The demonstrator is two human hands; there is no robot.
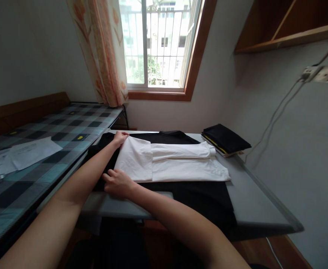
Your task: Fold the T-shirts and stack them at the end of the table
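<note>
A white garment [180, 168], folded into a long strip and probably a shirt, lies across the table. Its left end is turned over into a smooth panel with a straight edge. A narrower folded strip runs along its far side toward the right. My left hand [120, 138] pinches the far left corner of the white cloth. At the near left corner, my right hand [119, 184] has its fingers curled against the cloth, partly hiding that corner. Beneath the white garment is a spread black garment [203, 200], reaching past it on the near and far sides.
The grey table [260, 198] stands against the right wall. On its far right sits a stack with black cloth [224, 137] on top. To the left is a checked bed [54, 138] with papers [30, 155]. A cable [278, 108] hangs from the wall socket.
</note>
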